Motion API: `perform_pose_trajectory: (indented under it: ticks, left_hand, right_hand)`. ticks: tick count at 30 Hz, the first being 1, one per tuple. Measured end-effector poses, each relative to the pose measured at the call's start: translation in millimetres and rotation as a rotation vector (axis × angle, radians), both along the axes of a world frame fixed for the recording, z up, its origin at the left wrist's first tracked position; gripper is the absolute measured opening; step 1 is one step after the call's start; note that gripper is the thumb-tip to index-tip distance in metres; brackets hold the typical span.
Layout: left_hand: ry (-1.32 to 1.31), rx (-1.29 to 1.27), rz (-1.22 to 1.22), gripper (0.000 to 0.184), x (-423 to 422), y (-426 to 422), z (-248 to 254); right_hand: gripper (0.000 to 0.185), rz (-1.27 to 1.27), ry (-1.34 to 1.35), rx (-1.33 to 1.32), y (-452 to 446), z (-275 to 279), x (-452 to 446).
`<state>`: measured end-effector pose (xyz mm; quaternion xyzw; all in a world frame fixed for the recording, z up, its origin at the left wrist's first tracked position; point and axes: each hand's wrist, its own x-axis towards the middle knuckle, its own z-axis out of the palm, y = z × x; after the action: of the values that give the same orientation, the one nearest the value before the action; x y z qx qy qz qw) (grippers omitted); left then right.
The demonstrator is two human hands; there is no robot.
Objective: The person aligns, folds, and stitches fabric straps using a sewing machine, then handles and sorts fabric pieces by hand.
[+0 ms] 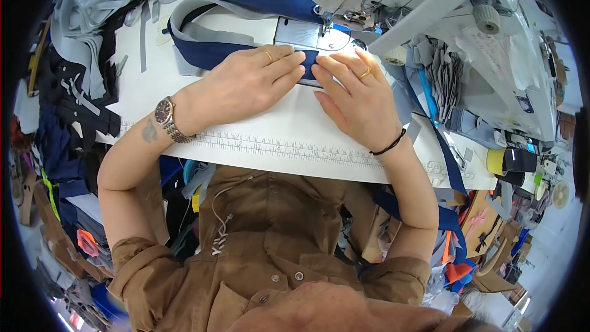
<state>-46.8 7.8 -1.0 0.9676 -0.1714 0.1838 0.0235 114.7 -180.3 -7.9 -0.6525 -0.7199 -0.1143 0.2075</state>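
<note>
A navy blue fabric strip with a grey inner side curves in a loop on the white sewing table. Its upper length runs under the needle area of a sewing machine. My left hand, with a watch at the wrist, lies over the lower length, fingers stretched out flat against the fabric. Just across a small gap of navy fabric, my right hand rests its fingertips on the strip beside the metal plate. The right thumb is spread apart. Both hands hide part of the strip.
A printed ruler scale runs along the table's front edge. Dark and grey strips pile up at the left. Right of the machine head stand grey fabric pieces, and a long navy strip hangs over the edge near small scissors.
</note>
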Motion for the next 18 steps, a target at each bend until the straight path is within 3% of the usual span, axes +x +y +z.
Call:
perform_pose_trajectory:
  ticks: [18]
  left_hand:
    - [-0.02, -0.118, 0.005, 0.038, 41.3, 26.8, -12.6]
  right_hand:
    - [0.036, -0.202, 0.264, -0.052, 9.6, -7.2, 22.0]
